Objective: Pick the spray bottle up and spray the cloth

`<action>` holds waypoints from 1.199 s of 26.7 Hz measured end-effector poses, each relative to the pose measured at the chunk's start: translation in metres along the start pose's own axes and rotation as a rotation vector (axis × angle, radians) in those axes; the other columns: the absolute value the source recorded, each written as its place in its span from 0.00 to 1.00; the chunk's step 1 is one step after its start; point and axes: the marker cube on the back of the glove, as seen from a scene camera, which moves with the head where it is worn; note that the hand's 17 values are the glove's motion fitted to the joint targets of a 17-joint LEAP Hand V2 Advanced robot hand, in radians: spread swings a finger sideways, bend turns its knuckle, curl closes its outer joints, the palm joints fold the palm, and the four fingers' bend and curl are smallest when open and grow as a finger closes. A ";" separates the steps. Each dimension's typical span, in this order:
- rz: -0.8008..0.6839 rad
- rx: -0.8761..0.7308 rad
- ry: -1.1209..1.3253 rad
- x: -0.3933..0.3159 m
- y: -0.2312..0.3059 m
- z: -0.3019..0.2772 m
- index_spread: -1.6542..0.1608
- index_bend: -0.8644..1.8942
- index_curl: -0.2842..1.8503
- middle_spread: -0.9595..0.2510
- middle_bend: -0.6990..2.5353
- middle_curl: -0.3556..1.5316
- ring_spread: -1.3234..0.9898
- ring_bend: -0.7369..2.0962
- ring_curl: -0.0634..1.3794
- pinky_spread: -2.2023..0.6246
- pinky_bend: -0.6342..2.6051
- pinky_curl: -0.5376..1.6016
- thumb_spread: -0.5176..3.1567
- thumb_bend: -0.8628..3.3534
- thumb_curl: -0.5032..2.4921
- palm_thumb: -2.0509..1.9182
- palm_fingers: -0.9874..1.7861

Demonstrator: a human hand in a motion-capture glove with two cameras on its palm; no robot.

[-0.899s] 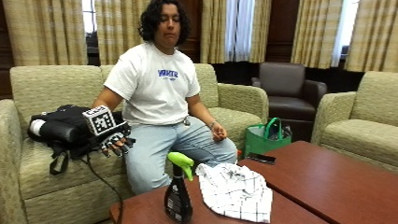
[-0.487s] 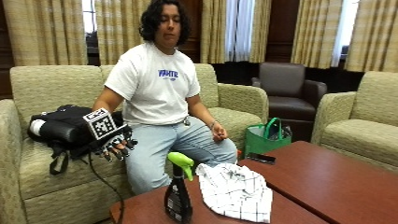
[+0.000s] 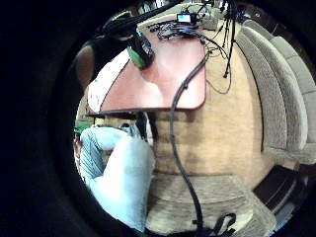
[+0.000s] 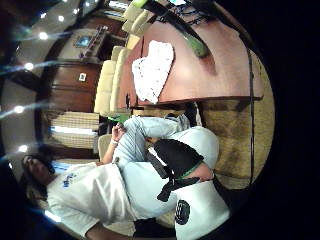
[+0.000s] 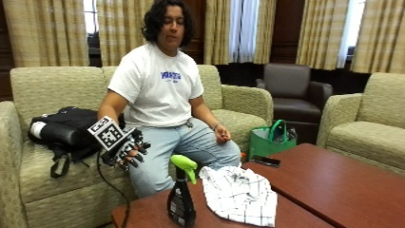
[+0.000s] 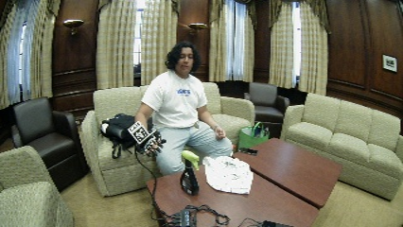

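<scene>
Item: spray bottle. Dark body, bright green trigger head. It stands upright near the edge of the counter closest to me, just beside the cloth. I judge it rigid plastic, smooth and a little slippery. Its weight depends on the fill, which I cannot read through the dark body. Best hold, in my view: around the narrow neck under the green head, index finger free for the trigger; the body is wider and offers less purchase.

Item: cloth. White with a fine dark check, lying crumpled on the counter, soft and limp. It should stay where it lies while sprayed.

Item: my right hand, black glove. It hangs off my right knee, above the sofa seat and well apart from the bottle. Fingers loosely curled, holding nothing. The palm looks out over the counter from the side, and the bottle's green head shows there beside the cloth.

Change against the frames just before: my gloved hand has come forward and slightly lower, away from the black bag on the sofa and toward the counter. Bottle and cloth have not moved.
</scene>
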 end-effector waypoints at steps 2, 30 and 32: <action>0.013 0.012 -0.029 -0.002 -0.013 0.002 0.69 0.36 0.23 0.66 0.28 0.32 0.49 0.40 0.21 0.84 0.31 0.37 0.37 0.20 0.25 0.62 0.51; 0.241 0.182 -0.615 -0.021 -0.168 0.059 0.69 0.35 0.22 0.68 0.29 0.37 0.50 0.42 0.25 0.83 0.31 0.40 0.39 0.20 0.27 0.66 0.50; 0.264 0.179 -0.650 -0.023 -0.176 0.062 0.69 0.34 0.22 0.68 0.29 0.37 0.50 0.42 0.25 0.83 0.31 0.40 0.39 0.20 0.28 0.67 0.50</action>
